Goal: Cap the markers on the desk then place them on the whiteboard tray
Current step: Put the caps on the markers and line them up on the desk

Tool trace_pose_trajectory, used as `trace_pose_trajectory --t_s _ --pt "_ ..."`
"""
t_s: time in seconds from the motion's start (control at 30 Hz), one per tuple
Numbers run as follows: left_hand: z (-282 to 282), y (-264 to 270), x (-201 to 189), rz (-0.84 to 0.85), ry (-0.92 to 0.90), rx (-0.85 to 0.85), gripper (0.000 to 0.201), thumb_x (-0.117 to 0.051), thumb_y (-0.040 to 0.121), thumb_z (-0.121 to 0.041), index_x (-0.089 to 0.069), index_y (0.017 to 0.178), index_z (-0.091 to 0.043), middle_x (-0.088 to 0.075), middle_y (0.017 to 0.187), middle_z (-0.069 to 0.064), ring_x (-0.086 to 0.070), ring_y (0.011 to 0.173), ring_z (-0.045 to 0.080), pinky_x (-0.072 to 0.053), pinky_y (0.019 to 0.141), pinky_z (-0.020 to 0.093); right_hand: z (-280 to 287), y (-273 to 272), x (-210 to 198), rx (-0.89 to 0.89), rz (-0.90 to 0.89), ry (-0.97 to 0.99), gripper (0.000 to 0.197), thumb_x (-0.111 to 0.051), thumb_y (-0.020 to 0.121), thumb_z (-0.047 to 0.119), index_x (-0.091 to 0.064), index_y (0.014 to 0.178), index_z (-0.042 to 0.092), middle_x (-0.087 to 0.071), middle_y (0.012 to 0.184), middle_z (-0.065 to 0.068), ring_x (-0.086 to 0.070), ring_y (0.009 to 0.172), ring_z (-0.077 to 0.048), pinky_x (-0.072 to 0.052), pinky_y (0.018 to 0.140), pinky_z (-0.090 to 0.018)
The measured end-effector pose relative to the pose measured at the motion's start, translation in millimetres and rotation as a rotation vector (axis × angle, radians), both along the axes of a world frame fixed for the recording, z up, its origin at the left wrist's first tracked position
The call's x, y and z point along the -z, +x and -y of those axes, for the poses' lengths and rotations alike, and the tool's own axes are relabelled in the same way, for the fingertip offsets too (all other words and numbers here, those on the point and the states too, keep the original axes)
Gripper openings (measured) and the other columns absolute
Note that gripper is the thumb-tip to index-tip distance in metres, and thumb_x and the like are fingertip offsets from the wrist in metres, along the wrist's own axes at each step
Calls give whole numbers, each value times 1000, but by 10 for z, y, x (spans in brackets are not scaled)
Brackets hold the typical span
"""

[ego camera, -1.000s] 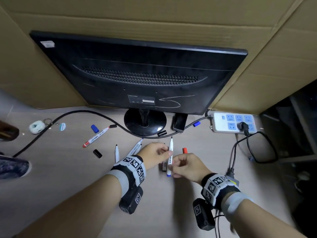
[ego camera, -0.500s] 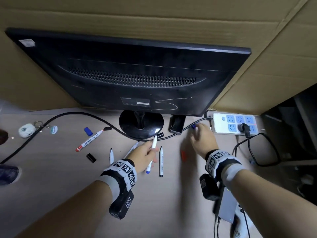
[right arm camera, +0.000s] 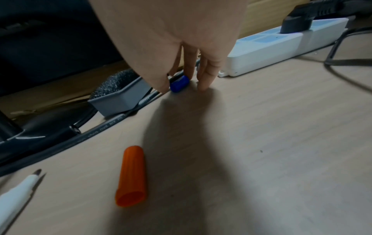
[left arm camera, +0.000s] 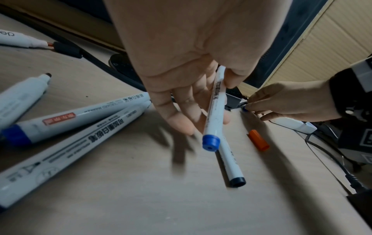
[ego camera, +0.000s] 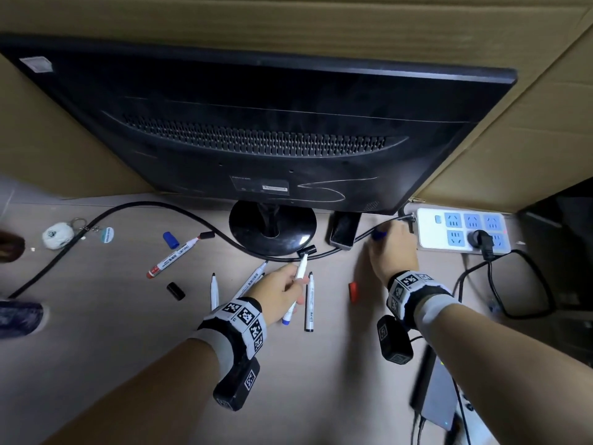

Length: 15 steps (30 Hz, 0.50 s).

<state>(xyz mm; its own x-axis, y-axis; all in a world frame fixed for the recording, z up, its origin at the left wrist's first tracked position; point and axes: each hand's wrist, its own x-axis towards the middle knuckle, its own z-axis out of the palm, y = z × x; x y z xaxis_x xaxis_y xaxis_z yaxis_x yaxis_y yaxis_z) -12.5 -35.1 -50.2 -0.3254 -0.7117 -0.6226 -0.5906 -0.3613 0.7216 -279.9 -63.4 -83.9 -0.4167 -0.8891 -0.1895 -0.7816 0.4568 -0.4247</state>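
Note:
My left hand [ego camera: 286, 285] grips a slim white marker [left arm camera: 214, 109] with a blue end, held a little above the desk with its tip uncapped. My right hand [ego camera: 385, 243] reaches to the back of the desk beside the power strip. Its thumb and fingertips pinch a small blue cap [right arm camera: 179, 83] that lies against the black cable. An orange cap [right arm camera: 131, 177] lies loose between the hands. A second slim marker [ego camera: 308, 305] with a black end lies uncapped just right of my left hand.
Several more uncapped markers [ego camera: 214, 292] and loose caps [ego camera: 176, 290] lie at left, including a red-ended marker [ego camera: 173, 256] and a blue cap [ego camera: 171, 239]. The monitor stand [ego camera: 272, 231], a grey eraser [ego camera: 345, 231], the power strip [ego camera: 462, 231] and cables line the back.
My right hand let go of the marker, reached back right to the blue cap and closed its fingertips on it. My left hand kept the marker.

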Motion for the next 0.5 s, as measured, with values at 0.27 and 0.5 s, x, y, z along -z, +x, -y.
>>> trace_pose_trajectory --t_s 0.27,0.5 --pt "-8 2 -20 36 12 29 18 -49 102 -31 -65 111 -30 -75 83 -3 -74 86 31 -59 63 39 -130 -8 -9 1 56 30 27 -71 79 18 -70 106 17 -62 106 -14 -62 97 -37 -51 87 -35" --pt "-43 -29 -137 84 -56 76 19 -50 99 -42 -65 106 -34 -61 70 -9 -71 73 28 -59 68 40 -436 -129 21 -154 127 166 20 -75 80 15 -74 99 19 -62 105 -11 -60 96 -28 -39 85 -19"
